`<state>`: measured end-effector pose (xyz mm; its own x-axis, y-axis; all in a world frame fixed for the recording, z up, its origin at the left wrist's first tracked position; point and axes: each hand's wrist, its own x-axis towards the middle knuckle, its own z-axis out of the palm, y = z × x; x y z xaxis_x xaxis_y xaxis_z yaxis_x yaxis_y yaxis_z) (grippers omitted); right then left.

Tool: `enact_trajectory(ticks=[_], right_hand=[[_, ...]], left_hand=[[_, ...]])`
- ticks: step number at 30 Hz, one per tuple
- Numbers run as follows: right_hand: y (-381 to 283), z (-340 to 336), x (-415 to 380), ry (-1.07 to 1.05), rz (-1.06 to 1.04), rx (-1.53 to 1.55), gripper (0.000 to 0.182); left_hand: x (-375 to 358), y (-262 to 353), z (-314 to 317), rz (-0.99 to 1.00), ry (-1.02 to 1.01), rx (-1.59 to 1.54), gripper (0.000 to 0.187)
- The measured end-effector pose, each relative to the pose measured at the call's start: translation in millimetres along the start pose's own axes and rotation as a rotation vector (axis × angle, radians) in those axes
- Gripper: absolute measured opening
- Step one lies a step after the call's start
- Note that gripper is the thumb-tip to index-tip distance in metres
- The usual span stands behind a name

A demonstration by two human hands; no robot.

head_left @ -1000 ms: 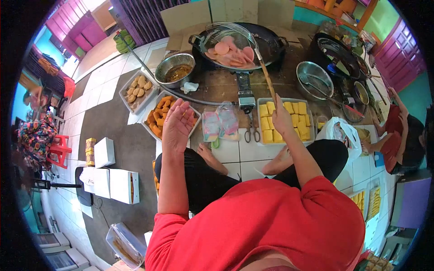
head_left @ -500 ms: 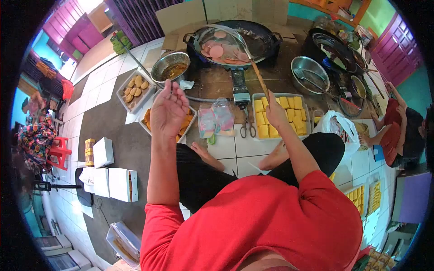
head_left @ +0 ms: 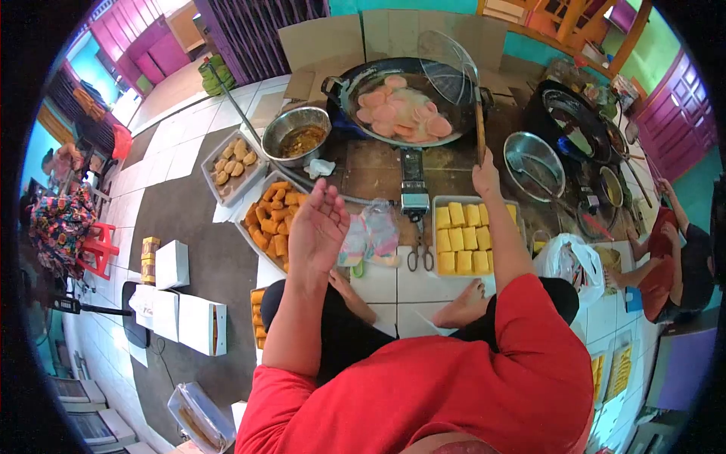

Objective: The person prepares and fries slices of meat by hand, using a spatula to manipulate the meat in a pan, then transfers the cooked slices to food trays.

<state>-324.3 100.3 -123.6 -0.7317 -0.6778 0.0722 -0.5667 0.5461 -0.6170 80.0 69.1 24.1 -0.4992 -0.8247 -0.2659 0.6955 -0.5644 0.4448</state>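
My right hand is closed around the wooden handle of a wire-mesh skimmer. Its mesh is raised over the right side of a large black wok. In the wok's bubbling oil float several pink round slices, some overlapping. My left hand is held up, palm showing and fingers stretched, with nothing in it. Beneath and beside it is a tray of orange-brown fried rolls. Below my right hand stands a tub of yellow block-shaped pieces.
A metal bowl with brown liquid and a tub of round brown pieces stand left of the wok. Scissors lie by a plastic bag. To the right are an empty-looking metal bowl, a second wok and another person.
The skimmer has swung right and up, off the pink slices, which now lie uncovered in the oil. My left hand appears lower and farther right; the camera view has shifted too.
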Motion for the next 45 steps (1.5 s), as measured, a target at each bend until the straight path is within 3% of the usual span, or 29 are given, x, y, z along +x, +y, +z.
enact_trajectory(ticks=[2, 13, 17, 20, 21, 27, 30, 36, 45], right_hand=[[1.6, 6.0, 22.5, -0.021, 0.052, -0.002, 0.063], [-35.5, 54.4, 31.3, -0.475, 0.366, 0.872, 0.054], [-65.1, 41.7, -16.2, -0.458, 0.239, 0.684, 0.059], [-31.8, 74.5, -31.7, -0.072, -0.207, 0.238, 0.062], [-57.1, 43.3, -53.2, -0.184, -0.146, 0.292, 0.063], [-47.3, 22.2, -103.7, -0.136, -0.268, 0.099, 0.064], [-49.2, 2.1, -127.4, -0.162, -0.301, 0.154, 0.066], [-50.8, -30.2, -162.5, -0.169, -0.216, 0.049, 0.064], [-23.4, -10.1, -163.1, -0.160, -0.235, 0.090, 0.068]], left_hand=[[2.3, -1.1, 7.6, -0.011, -0.013, 0.064, 0.018], [31.3, -7.7, 13.9, 0.020, 0.020, 0.140, 0.026], [35.1, -7.2, 11.9, 0.022, 0.009, 0.144, 0.027], [31.2, -5.9, 13.2, 0.024, -0.019, 0.140, 0.028], [28.0, -5.4, 13.0, 0.023, -0.031, 0.141, 0.028], [11.6, -0.2, 7.3, 0.023, -0.048, 0.099, 0.025], [0.2, 5.0, 5.3, -0.006, -0.054, 0.069, 0.021], [-8.1, 15.1, -9.0, 0.000, -0.032, 0.024, 0.019], [-10.9, 19.9, -13.6, -0.001, -0.060, 0.012, 0.019]])
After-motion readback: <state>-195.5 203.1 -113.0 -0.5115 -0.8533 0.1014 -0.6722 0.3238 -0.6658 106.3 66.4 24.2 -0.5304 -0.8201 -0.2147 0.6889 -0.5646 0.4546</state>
